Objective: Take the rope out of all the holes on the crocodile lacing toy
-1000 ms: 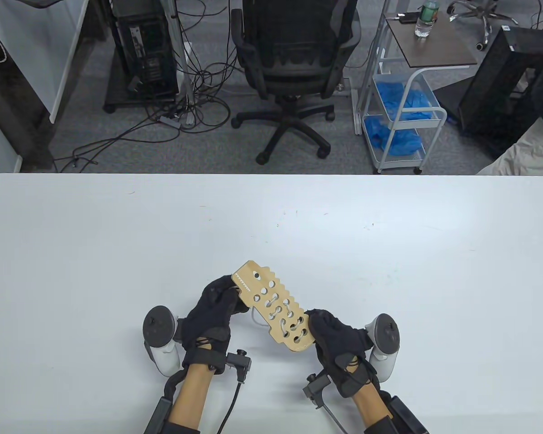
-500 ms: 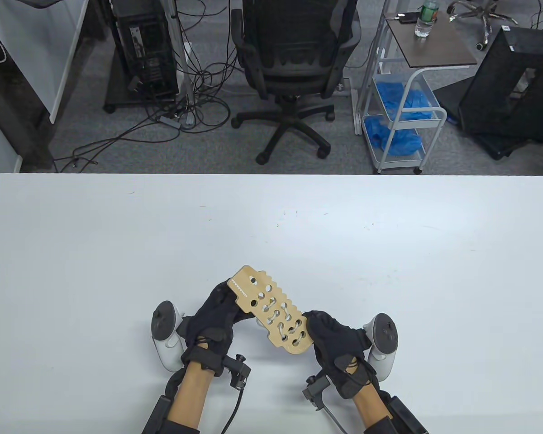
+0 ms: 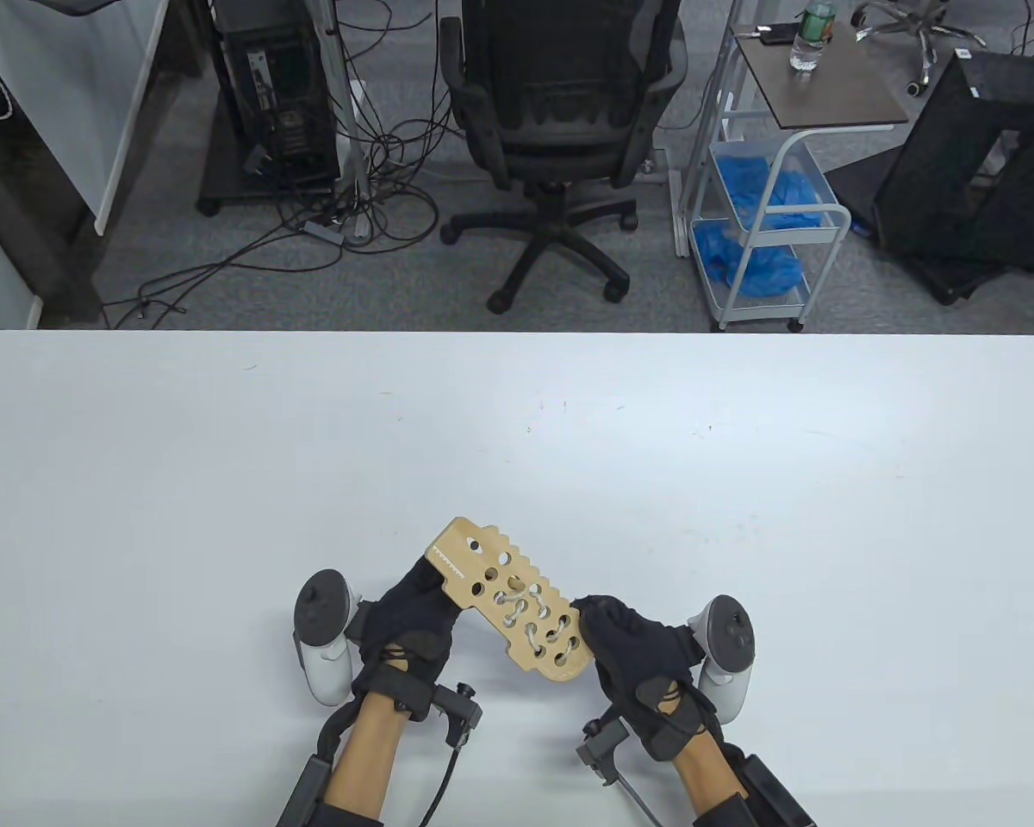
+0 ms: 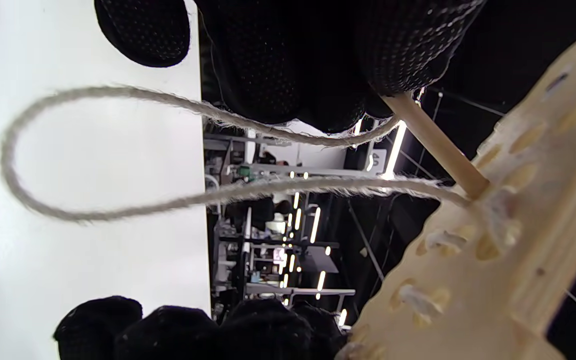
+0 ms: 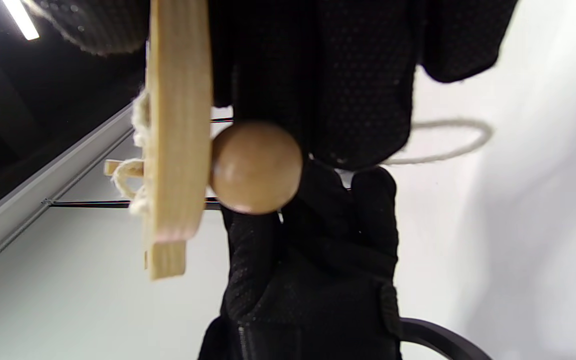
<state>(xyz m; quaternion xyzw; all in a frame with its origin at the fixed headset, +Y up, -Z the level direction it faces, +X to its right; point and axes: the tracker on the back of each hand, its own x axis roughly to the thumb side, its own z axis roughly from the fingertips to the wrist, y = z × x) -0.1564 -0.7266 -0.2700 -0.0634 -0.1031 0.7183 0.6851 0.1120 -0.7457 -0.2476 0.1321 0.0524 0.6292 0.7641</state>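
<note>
While chair [image 3: 560, 129] faces white table [image 3: 224, 482].

The flat pale plywood crocodile board [image 3: 510, 603] looks matt and smooth; its off-white twisted rope [image 4: 118, 150] is fuzzy. The round wooden bead [image 5: 256, 167] shines faintly. The white worktop [image 3: 224, 482] is smooth.

**Crocodile board up off the table, rope laced through its near end**

There's the wooden crocodile lacing toy [image 3: 510, 601], a pale plywood board with a toothed edge, running diagonally in the lower centre of the table view, snout end toward upper left. Its far holes look open; whitish rope [image 3: 527, 618] zigzags through the holes nearer the lower right. In the left wrist view the rope [image 4: 93, 155] swings out in a wide loop, tied to a thin wooden needle [image 4: 435, 145] poking into a hole. A round wooden bead [image 5: 256, 167] sits against the board's face.
</note>
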